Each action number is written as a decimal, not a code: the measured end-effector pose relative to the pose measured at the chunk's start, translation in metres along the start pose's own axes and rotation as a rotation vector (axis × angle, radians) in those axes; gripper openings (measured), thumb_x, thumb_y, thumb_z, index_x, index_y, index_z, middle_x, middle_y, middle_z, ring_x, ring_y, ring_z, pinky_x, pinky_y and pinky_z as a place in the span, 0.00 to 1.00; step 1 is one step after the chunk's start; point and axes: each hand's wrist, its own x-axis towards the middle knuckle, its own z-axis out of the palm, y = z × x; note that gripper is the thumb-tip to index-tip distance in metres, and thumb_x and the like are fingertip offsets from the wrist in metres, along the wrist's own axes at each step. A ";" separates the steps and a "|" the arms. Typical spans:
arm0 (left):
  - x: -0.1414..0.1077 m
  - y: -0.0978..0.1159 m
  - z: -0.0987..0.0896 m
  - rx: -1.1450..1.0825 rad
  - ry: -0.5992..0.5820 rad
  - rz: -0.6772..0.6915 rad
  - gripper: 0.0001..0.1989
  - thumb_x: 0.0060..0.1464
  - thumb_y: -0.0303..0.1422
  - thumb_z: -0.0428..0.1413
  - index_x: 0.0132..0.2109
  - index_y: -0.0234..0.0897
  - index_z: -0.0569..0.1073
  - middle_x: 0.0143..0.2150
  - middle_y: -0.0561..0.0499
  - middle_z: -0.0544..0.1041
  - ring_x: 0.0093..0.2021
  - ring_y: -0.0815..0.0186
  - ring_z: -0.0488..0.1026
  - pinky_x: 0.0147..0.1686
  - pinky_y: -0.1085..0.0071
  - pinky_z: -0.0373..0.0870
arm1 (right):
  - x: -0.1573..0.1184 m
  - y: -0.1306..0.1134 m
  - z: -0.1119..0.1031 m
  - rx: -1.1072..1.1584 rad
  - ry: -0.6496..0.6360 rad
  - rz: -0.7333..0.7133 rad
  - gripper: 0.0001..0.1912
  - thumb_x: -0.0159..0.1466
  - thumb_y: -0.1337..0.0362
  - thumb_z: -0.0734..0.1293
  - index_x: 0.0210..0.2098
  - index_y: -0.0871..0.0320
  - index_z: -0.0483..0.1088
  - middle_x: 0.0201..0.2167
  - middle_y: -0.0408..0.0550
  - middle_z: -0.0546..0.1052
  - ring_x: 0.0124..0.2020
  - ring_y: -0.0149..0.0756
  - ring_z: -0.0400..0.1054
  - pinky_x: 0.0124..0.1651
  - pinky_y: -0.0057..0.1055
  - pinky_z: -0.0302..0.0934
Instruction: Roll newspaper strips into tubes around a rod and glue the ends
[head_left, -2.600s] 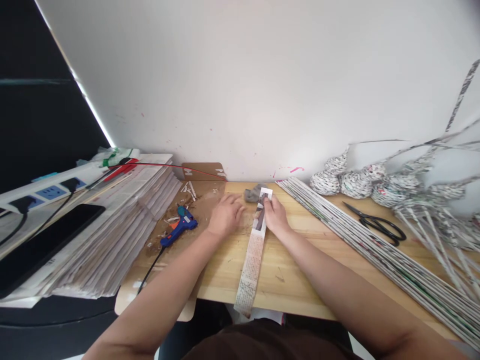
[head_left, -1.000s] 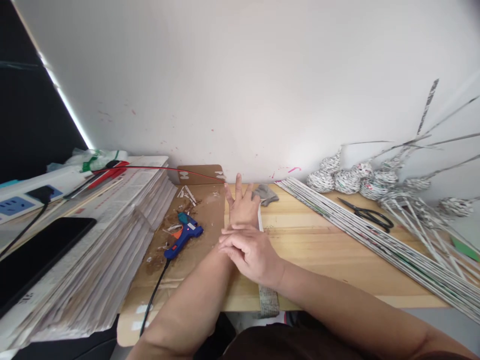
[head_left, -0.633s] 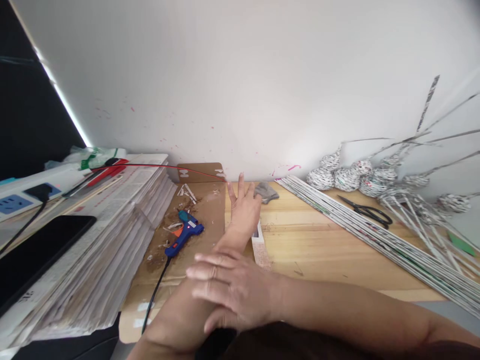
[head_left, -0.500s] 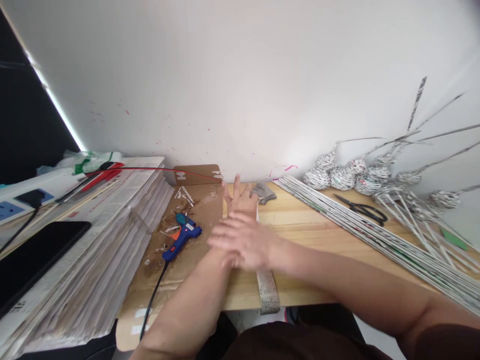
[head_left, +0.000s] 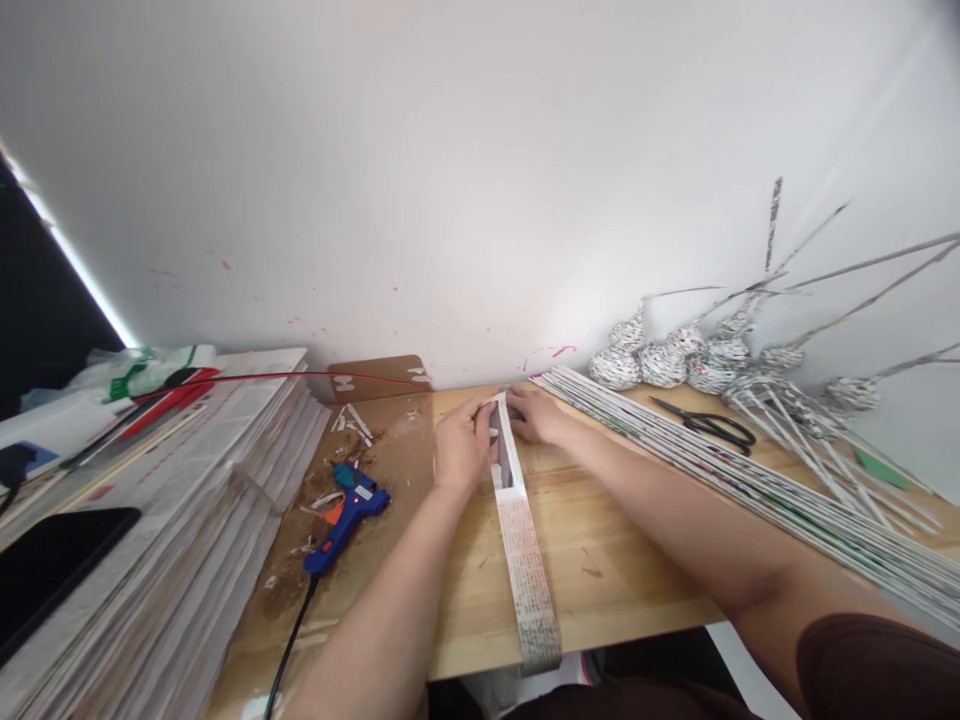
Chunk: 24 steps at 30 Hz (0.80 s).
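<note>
One strip (head_left: 529, 560) lies mostly flat on the table (head_left: 476, 610), apparently barely begun, its far end pinched by the left hand (head_left: 461, 447), the right hand (head_left: 534, 416) curled beside that end, hold unclear, while many rods (head_left: 679, 457), seemingly done, lie to its right.

On the counter (head_left: 622, 580), a paper strip (head_left: 527, 560) lies in the middle; at left, a glue gun (head_left: 346, 522) on cardboard (head_left: 407, 465); at right, paper rods (head_left: 697, 470), then scissors (head_left: 709, 425).
</note>
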 end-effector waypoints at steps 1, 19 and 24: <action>0.001 -0.003 0.003 -0.147 -0.040 -0.112 0.12 0.56 0.36 0.52 0.34 0.36 0.78 0.31 0.48 0.78 0.34 0.64 0.73 0.34 0.71 0.68 | 0.002 0.002 0.004 0.004 0.012 -0.013 0.22 0.59 0.61 0.66 0.53 0.53 0.70 0.56 0.52 0.69 0.53 0.46 0.63 0.55 0.38 0.53; 0.000 -0.005 0.014 -0.927 -0.264 -0.766 0.06 0.47 0.28 0.63 0.34 0.30 0.77 0.28 0.49 0.75 0.25 0.74 0.71 0.24 0.80 0.73 | 0.027 0.006 0.020 0.057 0.165 0.136 0.24 0.61 0.64 0.64 0.57 0.60 0.65 0.56 0.59 0.67 0.52 0.49 0.63 0.54 0.41 0.54; -0.002 0.000 0.017 -0.999 -0.257 -0.760 0.03 0.50 0.27 0.60 0.34 0.31 0.77 0.32 0.47 0.77 0.31 0.71 0.74 0.34 0.75 0.76 | 0.025 0.017 0.013 0.070 0.151 0.110 0.10 0.62 0.70 0.61 0.33 0.59 0.75 0.35 0.55 0.77 0.43 0.45 0.68 0.50 0.37 0.56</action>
